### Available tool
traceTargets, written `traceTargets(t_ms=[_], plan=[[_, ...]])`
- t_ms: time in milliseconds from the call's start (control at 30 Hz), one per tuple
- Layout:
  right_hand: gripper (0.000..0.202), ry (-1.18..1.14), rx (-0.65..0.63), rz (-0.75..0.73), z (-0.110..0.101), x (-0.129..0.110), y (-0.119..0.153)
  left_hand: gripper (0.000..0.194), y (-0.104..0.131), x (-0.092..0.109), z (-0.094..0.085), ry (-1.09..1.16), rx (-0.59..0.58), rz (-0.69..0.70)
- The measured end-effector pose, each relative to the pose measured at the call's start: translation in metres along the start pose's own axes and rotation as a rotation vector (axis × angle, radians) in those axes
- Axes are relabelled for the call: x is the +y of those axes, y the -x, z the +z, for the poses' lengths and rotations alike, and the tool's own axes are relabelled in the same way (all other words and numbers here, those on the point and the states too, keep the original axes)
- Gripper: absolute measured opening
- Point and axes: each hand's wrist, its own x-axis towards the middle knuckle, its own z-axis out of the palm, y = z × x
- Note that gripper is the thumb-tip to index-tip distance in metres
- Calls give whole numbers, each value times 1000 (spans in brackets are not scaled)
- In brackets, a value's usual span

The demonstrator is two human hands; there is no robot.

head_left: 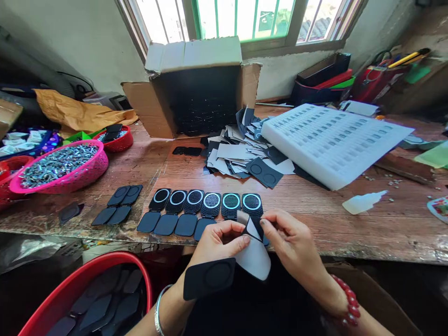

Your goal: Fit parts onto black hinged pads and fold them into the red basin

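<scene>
My left hand (pixel 220 242) pinches a white-backed sheet (pixel 255 256) between thumb and fingers, near the table's front edge. At the top of that sheet, the thumb and fingertips of my right hand (pixel 290 238) close on a black piece (pixel 258 225) that is partly lifted from the white backing. A black sheet with a round outline (pixel 210 278) lies across my left wrist. Just beyond my hands stands a row of black square pads with white rings (pixel 212 201), joined to plain black pads (pixel 185 225); my hands hide some of these.
Loose black and white sheets (pixel 234 151) are heaped before an open cardboard box (pixel 138 105). A white foam tray (pixel 336 140) and small bottle (pixel 362 203) are right. Left are a pink basket of metal parts (pixel 101 163) and, below, a red tub (pixel 149 280).
</scene>
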Motion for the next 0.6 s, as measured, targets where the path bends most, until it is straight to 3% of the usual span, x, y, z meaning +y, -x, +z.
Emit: traceTargets(t_ms=[133, 200, 233, 333, 433, 500, 600], plan=[[24, -16, 285, 320, -56, 31, 1, 27, -2, 1, -8, -48, 14, -34], [26, -163, 455, 448, -92, 46, 10, 27, -3, 3, -9, -74, 27, -44], [28, -279, 464, 522, -107, 50, 17, 28, -4, 3, -7, -81, 21, -55], [28, -520, 118, 758, -127, 51, 44, 32, -7, -5, 10, -66, -63, -110], [26, -643, -213, 807, -118, 49, 73, 35, -10, -24, 37, -56, -211, -174], [30, -661, -272, 828, -115, 58, 91, 40, -10, -37, 51, -61, -313, -233], [35, -578, -186, 926, -136, 85, 119, 53, -8, -44, 53, -80, -364, -251]])
